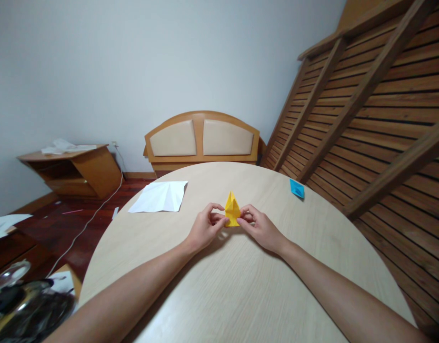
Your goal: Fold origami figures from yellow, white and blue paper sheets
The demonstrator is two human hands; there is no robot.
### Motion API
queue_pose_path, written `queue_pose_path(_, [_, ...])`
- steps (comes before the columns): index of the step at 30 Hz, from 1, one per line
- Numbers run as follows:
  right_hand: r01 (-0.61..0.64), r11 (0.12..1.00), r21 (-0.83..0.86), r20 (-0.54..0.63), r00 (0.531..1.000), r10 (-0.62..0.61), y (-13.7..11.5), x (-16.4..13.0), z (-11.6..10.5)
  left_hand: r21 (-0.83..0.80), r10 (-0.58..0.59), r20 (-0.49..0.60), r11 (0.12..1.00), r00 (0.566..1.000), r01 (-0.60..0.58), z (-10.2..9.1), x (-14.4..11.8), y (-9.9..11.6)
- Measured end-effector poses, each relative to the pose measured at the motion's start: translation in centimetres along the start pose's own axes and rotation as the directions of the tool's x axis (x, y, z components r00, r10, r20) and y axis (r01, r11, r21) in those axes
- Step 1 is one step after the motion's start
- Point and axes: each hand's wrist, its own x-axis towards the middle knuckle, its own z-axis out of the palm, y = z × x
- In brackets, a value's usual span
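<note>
Head view looks down over a round, pale wooden table point(241, 286) that fills the lower middle of the picture. Past its far rim, at 12 o'clock, a wooden headboard point(202, 138) with two beige padded panels leans against the white wall. At 2 o'clock a slatted wooden bed frame point(376, 95) stands tilted against the wall, its slats running down to the floor beside the table. At 10 o'clock a low wooden cabinet point(73, 171) sits on the dark floor with some white sheets on top, and a white cable point(91, 219) trails across the floor from it toward the table.

On the table, at 11 o'clock from the hands, lies a creased white sheet of paper point(159, 196), near the far-left rim and well apart from the hands. At 1 o'clock, close to the right rim, lies a small blue folded paper point(297, 188).

Both forearms reach in from the bottom edge and meet near the table's middle. The left hand point(205, 228) pinches the left lower edge of a yellow folded paper point(233, 209) between thumb and fingers; the right hand point(260, 227) pinches its right lower edge likewise. The yellow piece stands as a pointed shape, tip at 12 o'clock, its base touching or just above the tabletop, directly between the two hands.
</note>
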Motion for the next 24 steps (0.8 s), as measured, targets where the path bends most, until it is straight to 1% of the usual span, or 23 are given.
queue_pose_path(5, [0.001,1.000,0.008,-0.004,1.000,0.000,0.15,-0.03,-0.03,0.087,0.049,0.004,0.995,0.999,-0.049,-0.04,0.06,-0.08])
queue_pose_path(7, [0.022,0.999,-0.030,-0.017,1.000,-0.023,0.28,0.00,-0.11,0.155,0.077,-0.002,0.985,0.997,-0.075,-0.14,0.06,-0.07])
queue_pose_path(10, [0.087,0.990,-0.109,-0.025,0.996,-0.090,0.44,0.06,-0.26,0.234,0.106,0.001,0.967,0.994,-0.103,-0.28,0.00,0.12])
queue_pose_path(13, [0.140,0.981,-0.132,-0.010,0.990,-0.143,0.55,0.15,-0.38,0.240,0.117,0.009,0.964,0.993,-0.116,-0.27,-0.09,0.41])
queue_pose_path(19, [0.110,0.987,-0.121,-0.017,0.994,-0.112,0.49,0.16,-0.43,0.252,0.110,0.011,0.962,0.994,-0.109,-0.20,-0.09,0.20])
queue_pose_path(24, [0.161,0.977,-0.140,-0.020,0.986,-0.165,0.48,0.21,-0.49,0.245,0.116,0.023,0.962,0.993,-0.118,-0.36,-0.02,-0.39])
